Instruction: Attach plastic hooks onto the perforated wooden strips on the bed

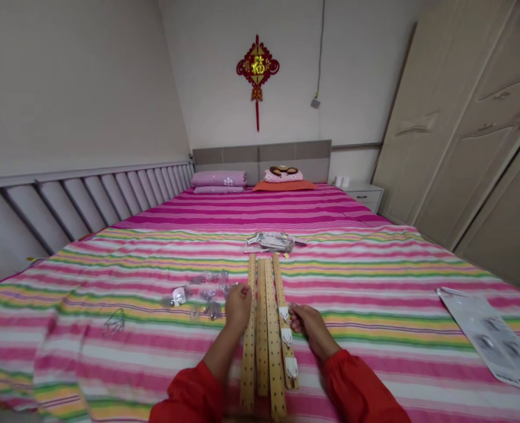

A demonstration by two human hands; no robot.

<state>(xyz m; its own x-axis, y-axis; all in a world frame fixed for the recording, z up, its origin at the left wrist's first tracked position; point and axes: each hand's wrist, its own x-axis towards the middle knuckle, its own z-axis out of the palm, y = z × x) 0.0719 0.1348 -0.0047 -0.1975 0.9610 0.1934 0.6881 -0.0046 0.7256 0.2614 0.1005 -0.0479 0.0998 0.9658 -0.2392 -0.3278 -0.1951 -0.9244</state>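
Note:
Several long wooden strips with rows of small dark holes lie side by side on the bed, among them a left strip (pixel 248 352) and a right strip (pixel 278 276). On the right strip sit three white hooks, the far hook (pixel 284 314), the middle hook (pixel 287 338) and the near hook (pixel 291 368). My left hand (pixel 238 306) is closed beside the left strip; whatever its fingers hold is hidden. At the right edge of the far hook, my right hand (pixel 309 323) has its fingers pinched together; what lies between them is too small to make out.
Small clear plastic bags (pixel 213 308) with metal bits lie left of the strips. Beyond the strips is a plastic package (pixel 271 241). A blister pack (pixel 491 338) rests at the far right. A railing (pixel 79 200) borders the bed's left side.

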